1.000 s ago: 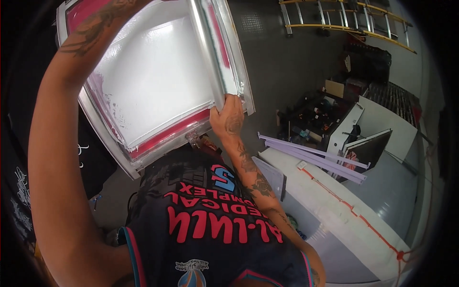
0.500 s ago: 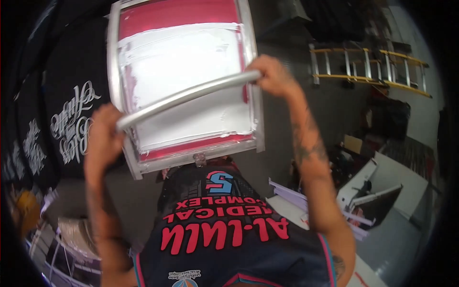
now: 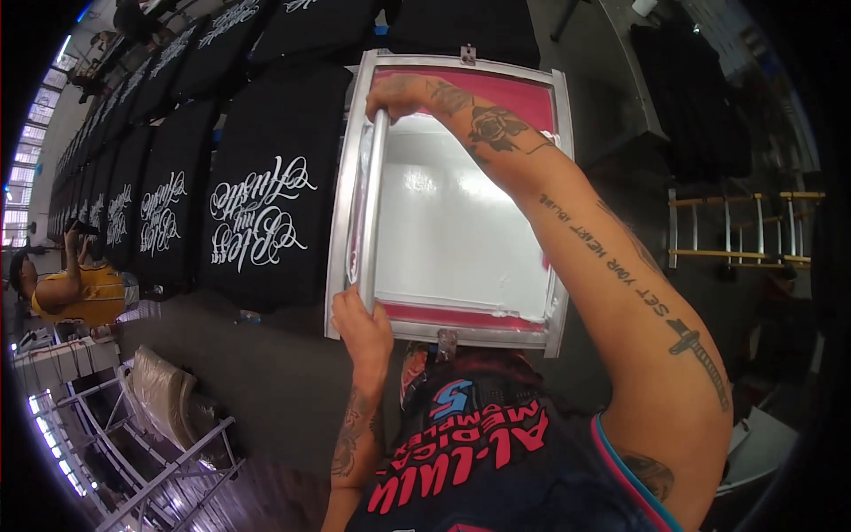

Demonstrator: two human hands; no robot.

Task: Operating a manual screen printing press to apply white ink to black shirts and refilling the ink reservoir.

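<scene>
Grey concrete floor [image 3: 266,372], bright windows [image 3: 18,195] far left, yellow ladder [image 3: 745,230]

Left hand [image 3: 362,326] and right hand [image 3: 397,94] gripping squeegee [image 3: 372,206], on printing screen [image 3: 461,222], black shirts [image 3: 266,182] alongside

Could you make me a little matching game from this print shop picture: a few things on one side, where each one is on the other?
Things:
1. left hand
2. right hand
3. black shirts with white script
4. ladder

Places:
A. grips the far end of the long metal bar
B. lying at the far right
C. grips the near end of the long metal bar
D. laid in a row to the left of the metal-framed printing screen

Pairs: 1-C, 2-A, 3-D, 4-B
</scene>
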